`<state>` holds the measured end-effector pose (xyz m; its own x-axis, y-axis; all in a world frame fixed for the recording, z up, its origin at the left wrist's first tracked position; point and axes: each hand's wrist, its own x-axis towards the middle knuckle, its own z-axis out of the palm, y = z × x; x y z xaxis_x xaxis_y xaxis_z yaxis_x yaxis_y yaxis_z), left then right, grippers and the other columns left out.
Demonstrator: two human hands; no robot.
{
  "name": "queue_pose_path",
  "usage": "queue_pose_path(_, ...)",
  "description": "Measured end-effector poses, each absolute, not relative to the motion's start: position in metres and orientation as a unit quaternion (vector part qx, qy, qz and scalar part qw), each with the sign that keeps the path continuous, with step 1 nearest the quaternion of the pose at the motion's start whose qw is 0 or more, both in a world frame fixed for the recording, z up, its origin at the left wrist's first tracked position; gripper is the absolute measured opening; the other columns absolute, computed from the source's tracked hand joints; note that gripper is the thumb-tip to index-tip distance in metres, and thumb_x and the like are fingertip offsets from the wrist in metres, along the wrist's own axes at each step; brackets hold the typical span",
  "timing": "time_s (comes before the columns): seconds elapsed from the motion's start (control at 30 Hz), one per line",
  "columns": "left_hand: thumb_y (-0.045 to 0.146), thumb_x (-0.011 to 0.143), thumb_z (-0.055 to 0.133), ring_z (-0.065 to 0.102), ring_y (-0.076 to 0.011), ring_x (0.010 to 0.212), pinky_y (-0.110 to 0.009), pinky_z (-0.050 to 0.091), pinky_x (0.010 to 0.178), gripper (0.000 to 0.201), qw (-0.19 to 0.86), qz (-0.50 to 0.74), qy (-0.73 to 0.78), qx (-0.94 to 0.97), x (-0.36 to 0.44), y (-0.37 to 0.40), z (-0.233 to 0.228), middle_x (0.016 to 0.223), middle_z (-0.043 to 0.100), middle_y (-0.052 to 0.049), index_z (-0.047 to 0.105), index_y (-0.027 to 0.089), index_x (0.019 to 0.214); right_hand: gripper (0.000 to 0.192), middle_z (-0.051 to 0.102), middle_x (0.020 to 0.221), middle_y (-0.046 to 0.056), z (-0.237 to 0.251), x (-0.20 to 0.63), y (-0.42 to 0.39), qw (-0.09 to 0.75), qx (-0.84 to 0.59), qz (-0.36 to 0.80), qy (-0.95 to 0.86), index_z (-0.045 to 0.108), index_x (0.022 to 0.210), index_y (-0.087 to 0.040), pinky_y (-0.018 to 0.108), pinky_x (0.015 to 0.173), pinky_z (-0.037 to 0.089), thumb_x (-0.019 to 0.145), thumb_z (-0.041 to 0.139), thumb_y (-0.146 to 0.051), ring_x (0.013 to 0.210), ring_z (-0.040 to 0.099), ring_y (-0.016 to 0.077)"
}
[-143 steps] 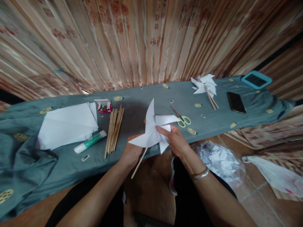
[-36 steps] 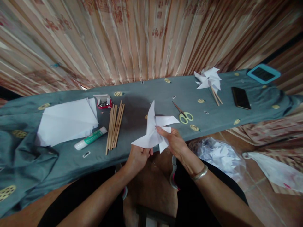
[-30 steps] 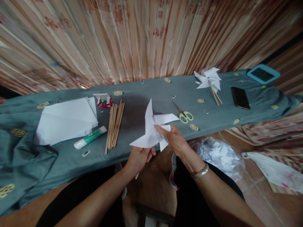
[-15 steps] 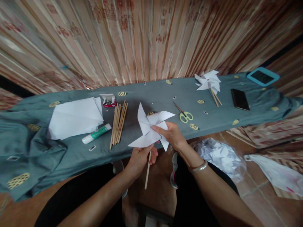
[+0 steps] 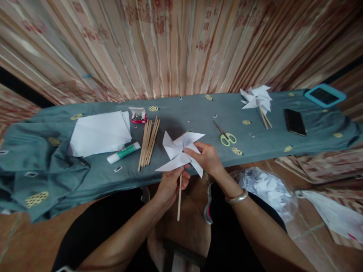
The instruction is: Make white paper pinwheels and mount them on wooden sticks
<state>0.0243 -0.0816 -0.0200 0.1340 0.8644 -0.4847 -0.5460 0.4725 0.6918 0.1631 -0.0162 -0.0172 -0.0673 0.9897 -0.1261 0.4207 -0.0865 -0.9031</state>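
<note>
A white paper pinwheel (image 5: 176,158) is held over the table's near edge, with its wooden stick (image 5: 179,202) pointing down toward the floor. My left hand (image 5: 170,186) is closed round the stick just below the paper blades. My right hand (image 5: 209,159) grips the pinwheel from the right, its thumb at the centre where a small dark pin head shows. The right fingers behind the blades are partly hidden. To the left lie several wooden sticks (image 5: 149,143), and a red and white box of metal pins (image 5: 138,115) sits beyond them. Green-handled scissors (image 5: 227,138) rest to the right.
White paper sheets (image 5: 99,134) and a glue stick (image 5: 124,152) lie on the left of the cloth-covered table (image 5: 193,113). Finished pinwheels (image 5: 257,99), a phone (image 5: 295,121) and a blue-framed device (image 5: 325,95) are at the right. A plastic bag of paper (image 5: 265,190) is on the floor.
My right thumb has shifted slightly at the pinwheel's centre, and the pin head now shows. The blades have tilted a little. The whole view has moved slightly.
</note>
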Motion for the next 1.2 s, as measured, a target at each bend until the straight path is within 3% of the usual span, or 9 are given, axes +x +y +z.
queue_pose_path(0.17, 0.039, 0.057, 0.084, 0.044, -0.0052, 0.039, -0.020, 0.023, 0.039, 0.043, 0.753, 0.470, 0.437, 0.143, 0.022, -0.087, -0.025, 0.055, 0.061, 0.001, 0.069, 0.008, 0.083, 0.030, 0.074, 0.081, 0.007, -0.008, 0.173, -0.018, 0.292, -0.654, 0.277, -0.640, 0.072, 0.085, -0.021, 0.036, 0.073, 0.048, 0.074, 0.073, -0.050, 0.076, 0.067, 0.0230)
queue_pose_path(0.27, 0.039, 0.055, 0.086, 0.046, -0.0054, 0.040, -0.019, 0.025, 0.040, 0.047, 0.766, 0.455, 0.437, 0.120, 0.024, -0.091, -0.027, 0.056, 0.063, -0.001, 0.070, 0.007, 0.085, 0.038, 0.074, 0.099, 0.012, -0.006, 0.175, -0.019, 0.283, -0.649, 0.195, -0.678, 0.070, 0.104, -0.018, 0.044, 0.087, 0.049, 0.078, 0.069, -0.047, 0.094, 0.067, 0.0287)
queue_pose_path(0.4, 0.037, 0.053, 0.088, 0.047, -0.0050, 0.041, -0.019, 0.027, 0.041, 0.047, 0.771, 0.444, 0.444, 0.104, 0.026, -0.093, -0.029, 0.056, 0.064, -0.002, 0.072, 0.005, 0.084, 0.064, 0.051, 0.141, 0.020, -0.017, 0.172, -0.018, 0.262, -0.604, 0.148, -0.738, 0.057, 0.131, -0.013, 0.052, 0.106, 0.039, 0.078, 0.071, -0.046, 0.133, 0.045, 0.0355)
queue_pose_path(0.5, 0.036, 0.053, 0.088, 0.047, -0.0048, 0.041, -0.018, 0.027, 0.042, 0.045, 0.772, 0.440, 0.448, 0.097, 0.027, -0.093, -0.030, 0.057, 0.065, -0.002, 0.072, 0.005, 0.083, 0.072, 0.040, 0.150, 0.022, -0.026, 0.172, -0.015, 0.237, -0.605, 0.163, -0.742, 0.051, 0.137, -0.015, 0.058, 0.107, 0.037, 0.077, 0.070, -0.050, 0.141, 0.034, 0.0381)
queue_pose_path(0.63, 0.034, 0.053, 0.087, 0.047, -0.0047, 0.041, -0.018, 0.026, 0.042, 0.043, 0.771, 0.439, 0.452, 0.091, 0.027, -0.093, -0.032, 0.056, 0.064, -0.002, 0.072, 0.006, 0.082, 0.052, 0.045, 0.147, 0.016, -0.021, 0.177, -0.014, 0.279, -0.587, 0.165, -0.742, 0.058, 0.128, -0.021, 0.054, 0.108, 0.038, 0.082, 0.067, -0.045, 0.138, 0.040, 0.0340)
queue_pose_path(0.8, 0.030, 0.059, 0.085, 0.047, -0.0050, 0.042, -0.018, 0.027, 0.043, 0.034, 0.770, 0.436, 0.457, 0.093, 0.028, -0.093, -0.034, 0.055, 0.063, -0.002, 0.071, 0.007, 0.081, 0.012, 0.065, 0.122, 0.010, -0.007, 0.177, -0.022, 0.303, -0.518, 0.156, -0.784, 0.072, 0.091, -0.023, 0.045, 0.102, 0.044, 0.088, 0.060, -0.026, 0.117, 0.058, 0.0257)
queue_pose_path(0.87, 0.028, 0.061, 0.084, 0.048, -0.0049, 0.043, -0.018, 0.028, 0.044, 0.032, 0.769, 0.434, 0.461, 0.091, 0.028, -0.093, -0.034, 0.056, 0.063, -0.002, 0.071, 0.007, 0.080, 0.011, 0.064, 0.124, 0.010, -0.008, 0.173, -0.025, 0.284, -0.507, 0.160, -0.798, 0.072, 0.081, -0.023, 0.046, 0.102, 0.044, 0.086, 0.062, -0.023, 0.119, 0.056, 0.0265)
queue_pose_path(1.0, 0.025, 0.066, 0.080, 0.048, -0.0045, 0.044, -0.017, 0.031, 0.045, 0.024, 0.768, 0.428, 0.469, 0.081, 0.029, -0.094, -0.033, 0.056, 0.063, -0.001, 0.071, 0.007, 0.080, 0.007, 0.055, 0.137, 0.010, -0.018, 0.168, -0.025, 0.261, -0.511, 0.157, -0.804, 0.073, 0.079, -0.022, 0.050, 0.108, 0.037, 0.083, 0.067, -0.022, 0.133, 0.044, 0.0297)
queue_pose_path(1.2, 0.018, 0.075, 0.072, 0.048, -0.0047, 0.043, -0.017, 0.030, 0.045, 0.011, 0.772, 0.418, 0.475, 0.068, 0.028, -0.093, -0.029, 0.056, 0.061, -0.002, 0.070, 0.008, 0.077, 0.008, 0.056, 0.136, 0.010, -0.027, 0.167, -0.022, 0.268, -0.497, 0.166, -0.809, 0.074, 0.080, -0.023, 0.050, 0.109, 0.037, 0.083, 0.067, -0.021, 0.132, 0.045, 0.0288)
